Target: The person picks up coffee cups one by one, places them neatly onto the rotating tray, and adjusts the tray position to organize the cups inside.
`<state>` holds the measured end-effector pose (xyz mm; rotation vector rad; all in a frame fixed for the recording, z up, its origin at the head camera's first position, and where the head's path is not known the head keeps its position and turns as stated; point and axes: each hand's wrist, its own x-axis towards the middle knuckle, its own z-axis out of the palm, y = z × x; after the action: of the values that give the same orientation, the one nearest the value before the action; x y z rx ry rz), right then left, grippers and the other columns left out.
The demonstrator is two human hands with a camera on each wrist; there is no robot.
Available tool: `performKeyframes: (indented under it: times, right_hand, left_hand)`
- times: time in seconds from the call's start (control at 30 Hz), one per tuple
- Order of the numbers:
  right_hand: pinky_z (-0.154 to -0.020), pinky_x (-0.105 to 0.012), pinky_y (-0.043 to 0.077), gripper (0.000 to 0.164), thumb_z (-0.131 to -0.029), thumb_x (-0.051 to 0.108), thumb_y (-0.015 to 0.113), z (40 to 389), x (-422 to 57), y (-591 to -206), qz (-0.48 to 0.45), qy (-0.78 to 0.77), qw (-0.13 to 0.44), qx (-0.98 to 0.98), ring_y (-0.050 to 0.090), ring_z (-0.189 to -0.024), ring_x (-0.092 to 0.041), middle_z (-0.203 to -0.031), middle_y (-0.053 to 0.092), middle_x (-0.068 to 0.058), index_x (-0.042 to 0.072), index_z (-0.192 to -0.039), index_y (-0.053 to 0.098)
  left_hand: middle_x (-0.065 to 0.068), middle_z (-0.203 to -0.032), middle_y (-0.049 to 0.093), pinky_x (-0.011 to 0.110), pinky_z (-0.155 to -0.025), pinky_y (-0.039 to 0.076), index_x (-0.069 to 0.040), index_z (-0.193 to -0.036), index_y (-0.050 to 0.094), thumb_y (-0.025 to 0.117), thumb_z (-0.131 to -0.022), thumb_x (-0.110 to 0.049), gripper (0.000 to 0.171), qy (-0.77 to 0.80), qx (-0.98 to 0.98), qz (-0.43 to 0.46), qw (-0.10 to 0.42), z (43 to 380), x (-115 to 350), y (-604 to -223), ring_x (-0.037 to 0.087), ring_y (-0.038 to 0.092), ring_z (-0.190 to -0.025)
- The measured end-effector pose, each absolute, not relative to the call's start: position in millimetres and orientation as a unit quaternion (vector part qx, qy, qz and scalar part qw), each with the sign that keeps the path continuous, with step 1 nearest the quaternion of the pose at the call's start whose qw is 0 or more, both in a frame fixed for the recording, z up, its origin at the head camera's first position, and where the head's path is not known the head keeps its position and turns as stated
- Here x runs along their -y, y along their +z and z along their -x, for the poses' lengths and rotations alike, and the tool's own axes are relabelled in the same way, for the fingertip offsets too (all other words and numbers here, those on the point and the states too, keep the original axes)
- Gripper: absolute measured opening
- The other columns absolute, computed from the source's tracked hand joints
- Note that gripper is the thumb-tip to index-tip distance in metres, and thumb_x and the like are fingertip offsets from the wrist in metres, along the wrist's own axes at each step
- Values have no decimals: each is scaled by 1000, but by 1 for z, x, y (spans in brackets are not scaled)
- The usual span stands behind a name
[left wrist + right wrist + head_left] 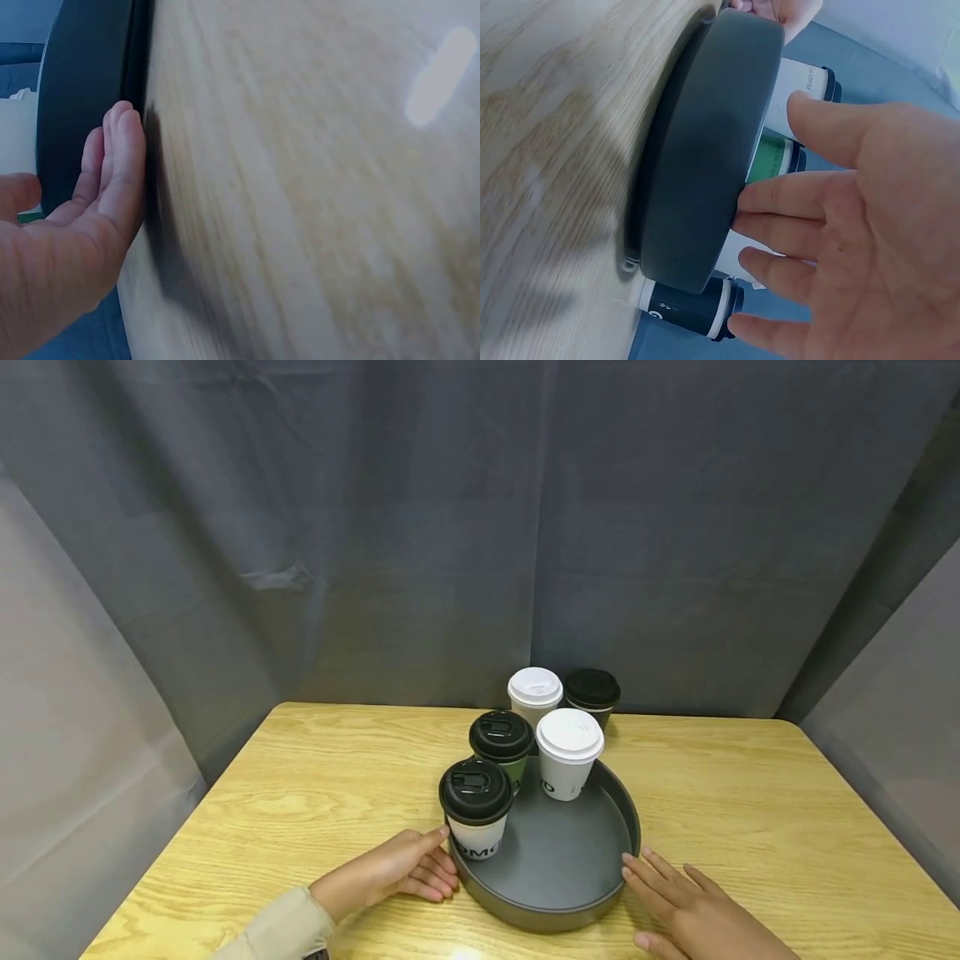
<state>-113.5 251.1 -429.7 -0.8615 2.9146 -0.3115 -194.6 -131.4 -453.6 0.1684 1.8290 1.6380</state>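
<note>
A round dark grey pan (555,864) sits on the table. Inside it, at the left, stands a white paper cup with a black lid (477,810); a green cup with a black lid (502,743) is behind it, and a white cup with a white lid (568,752) is toward the back. My left hand (408,868) lies against the pan's left wall, fingers fairly straight, thumb near the rim beside the front cup. At the right, my right hand (686,902) has its fingers extended, fingertips at the pan's rim (759,142); contact is hard to tell.
Behind the pan stand another white-lidded cup (536,693) and a dark cup with a black lid (592,693), both partly hidden. The light wood table (337,760) reaches back to a grey curtain (420,543).
</note>
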Motion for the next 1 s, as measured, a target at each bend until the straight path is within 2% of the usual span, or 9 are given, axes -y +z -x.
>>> performKeyframes:
  times: [0.1, 0.23, 0.43, 0.73, 1.0]
  right_hand:
    - [-94, -70, 36, 64, -96, 52, 48, 114, -251, -426, 282, -109, 42, -952, 39, -131, -45, -146, 43, -15, 4, -138, 50]
    - [-95, -67, 37, 61, -96, 48, 50, 116, -251, -420, 284, -117, 9, -952, 38, -132, -43, -148, 41, -14, 4, -138, 49]
    - [-106, -61, 31, 63, -96, 51, 47, 126, -253, -409, 237, -143, -3, -961, 30, -140, -35, -153, 34, -9, 9, -144, 44]
    - [-106, -64, 28, 69, -96, 54, 46, 136, -255, -414, 229, -153, 9, -961, 29, -139, -38, -151, 35, -16, 3, -142, 44]
    - [-103, -65, 32, 67, -95, 52, 48, 135, -251, -419, 230, -130, -4, -965, 32, -138, -37, -150, 37, -16, 4, -141, 45]
  left_hand:
    - [11, -81, 68, 30, -70, 59, 9, -95, 62, 40, -101, -45, 59, 627, -702, -62, 332, 194, 131, -451, 16, 67, -70]
    - [11, -80, 68, 30, -68, 59, 9, -95, 63, 45, -100, -41, 53, 625, -702, -63, 334, 187, 128, -448, 15, 67, -69]
    - [10, -80, 69, 27, -66, 59, 8, -94, 64, 51, -98, -38, 48, 624, -692, -80, 354, 174, 121, -446, 13, 66, -67]
    - [9, -81, 70, 25, -66, 59, 9, -96, 63, 49, -100, -36, 47, 631, -677, -98, 366, 171, 119, -448, 11, 66, -66]
    - [10, -83, 70, 28, -68, 59, 9, -96, 63, 47, -100, -38, 49, 623, -686, -98, 363, 174, 122, -448, 12, 66, -68]
